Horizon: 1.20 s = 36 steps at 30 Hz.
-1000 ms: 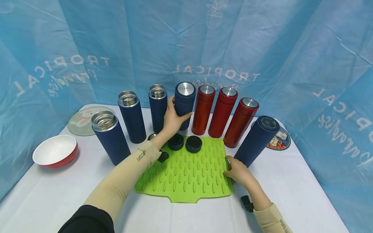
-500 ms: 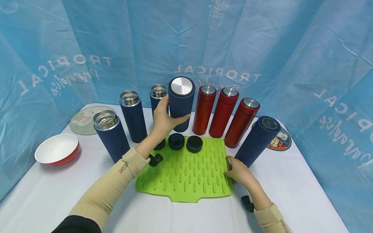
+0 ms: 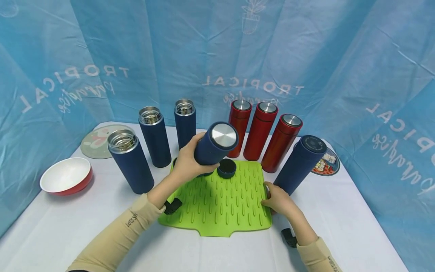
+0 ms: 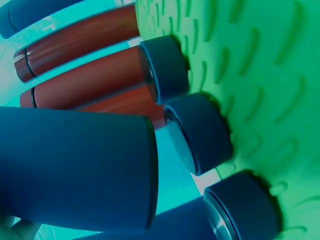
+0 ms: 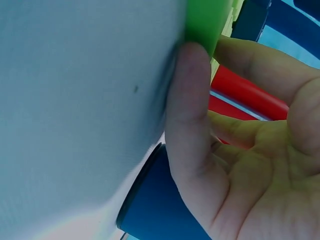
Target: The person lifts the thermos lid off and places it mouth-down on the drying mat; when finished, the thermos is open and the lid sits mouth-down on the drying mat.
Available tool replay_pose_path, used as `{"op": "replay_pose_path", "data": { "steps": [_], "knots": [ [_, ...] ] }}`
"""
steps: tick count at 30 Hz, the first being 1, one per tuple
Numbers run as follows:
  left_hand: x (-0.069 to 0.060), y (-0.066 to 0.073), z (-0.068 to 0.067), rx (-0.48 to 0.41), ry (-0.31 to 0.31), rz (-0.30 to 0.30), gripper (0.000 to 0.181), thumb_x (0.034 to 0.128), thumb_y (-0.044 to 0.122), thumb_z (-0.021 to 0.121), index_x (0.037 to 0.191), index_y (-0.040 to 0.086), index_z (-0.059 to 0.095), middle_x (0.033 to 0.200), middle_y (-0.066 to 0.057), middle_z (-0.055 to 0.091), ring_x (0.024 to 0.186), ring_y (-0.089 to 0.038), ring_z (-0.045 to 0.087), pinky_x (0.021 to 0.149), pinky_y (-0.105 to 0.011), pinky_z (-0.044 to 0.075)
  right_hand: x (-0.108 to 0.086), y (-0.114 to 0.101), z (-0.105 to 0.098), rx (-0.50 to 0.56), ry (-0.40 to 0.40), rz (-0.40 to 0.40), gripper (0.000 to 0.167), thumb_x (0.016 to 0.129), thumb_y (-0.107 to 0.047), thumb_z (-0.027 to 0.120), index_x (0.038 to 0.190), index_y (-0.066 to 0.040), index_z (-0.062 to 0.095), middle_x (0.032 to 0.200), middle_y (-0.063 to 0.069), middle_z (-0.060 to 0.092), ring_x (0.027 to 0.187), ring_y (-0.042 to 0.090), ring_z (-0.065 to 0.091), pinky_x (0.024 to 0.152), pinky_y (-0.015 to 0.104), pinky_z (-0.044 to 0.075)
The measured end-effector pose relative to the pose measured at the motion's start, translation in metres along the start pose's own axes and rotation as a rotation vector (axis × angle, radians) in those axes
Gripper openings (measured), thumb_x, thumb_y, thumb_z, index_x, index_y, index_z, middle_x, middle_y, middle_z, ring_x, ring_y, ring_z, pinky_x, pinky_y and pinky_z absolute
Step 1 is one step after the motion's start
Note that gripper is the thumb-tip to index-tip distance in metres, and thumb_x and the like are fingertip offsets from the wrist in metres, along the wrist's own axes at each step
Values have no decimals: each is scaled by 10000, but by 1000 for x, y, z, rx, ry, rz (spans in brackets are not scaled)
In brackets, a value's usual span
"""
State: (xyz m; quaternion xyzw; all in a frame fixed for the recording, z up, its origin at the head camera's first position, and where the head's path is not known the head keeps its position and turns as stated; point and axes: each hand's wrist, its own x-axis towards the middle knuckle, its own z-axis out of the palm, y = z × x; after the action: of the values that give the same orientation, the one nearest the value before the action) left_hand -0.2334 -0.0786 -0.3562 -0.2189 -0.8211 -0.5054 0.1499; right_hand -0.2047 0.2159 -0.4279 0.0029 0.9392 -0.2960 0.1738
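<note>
Blue flask (image 3: 210, 145) is now lifted off the worktop (image 3: 340, 219), free to handle: your left hand (image 3: 186, 162) wraps it, tilted near the caps (image 3: 226, 168). Your right hand (image 3: 280, 198) pinches the mat's (image 3: 221, 209) edge.

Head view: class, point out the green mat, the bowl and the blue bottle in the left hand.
Green mat (image 3: 216, 202), head view, on its ribbed top.
Bowl (image 3: 65, 173), head view, on its white inside.
Held blue bottle (image 3: 208, 150), head view, on its blue side.
</note>
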Motion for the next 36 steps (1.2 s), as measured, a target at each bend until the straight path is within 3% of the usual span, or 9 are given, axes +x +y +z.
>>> {"op": "replay_pose_path", "data": {
  "steps": [9,15,20,23,26,30,36],
  "knots": [
    [-9,-4,0,313,-42,285,820,590,293,840,1317,195,473,1175,-91,576,1049,-275,549,869,-494,424,2,3,-1,-42,14,-25,645,817,-138,687,1369,5,386,864,101,553,548,170,543,489,285,462],
    [-15,-5,1,517,-104,357,803,597,384,814,1311,217,487,1094,-74,552,874,-258,587,748,-438,480,1,0,-2,-52,18,-21,637,830,-178,676,1375,-16,388,875,98,552,615,190,547,528,303,465],
    [-17,-6,2,686,-163,437,792,606,434,798,1312,231,504,1086,-73,561,868,-248,589,757,-421,481,-1,-15,-8,-104,170,-102,584,873,-277,617,1365,-36,417,906,106,530,779,205,495,614,321,416],
    [-16,-7,3,768,-188,493,802,602,460,795,1316,232,510,1092,-71,581,899,-251,587,795,-409,475,-4,-28,-12,-24,287,-177,510,921,-361,538,1343,-87,460,904,98,571,783,204,522,611,314,418],
    [-16,-8,5,818,-195,525,811,598,485,792,1315,226,517,1086,-62,600,923,-250,587,815,-398,473,-10,-41,-16,123,322,-224,490,949,-468,427,1308,-141,492,870,100,612,736,233,560,597,299,431],
    [-17,-9,6,852,-192,535,812,591,499,794,1309,229,526,1045,-57,609,900,-244,587,802,-391,475,-16,-55,-17,288,269,-256,492,973,-489,323,1290,-159,502,809,124,633,670,288,565,553,313,444],
    [-17,-9,7,884,-168,560,796,603,583,757,1291,243,545,1015,-54,618,877,-234,599,792,-378,485,-19,-67,-16,441,136,-295,487,994,-436,293,1259,-78,490,836,139,582,658,215,567,583,358,465]
  ]
}}
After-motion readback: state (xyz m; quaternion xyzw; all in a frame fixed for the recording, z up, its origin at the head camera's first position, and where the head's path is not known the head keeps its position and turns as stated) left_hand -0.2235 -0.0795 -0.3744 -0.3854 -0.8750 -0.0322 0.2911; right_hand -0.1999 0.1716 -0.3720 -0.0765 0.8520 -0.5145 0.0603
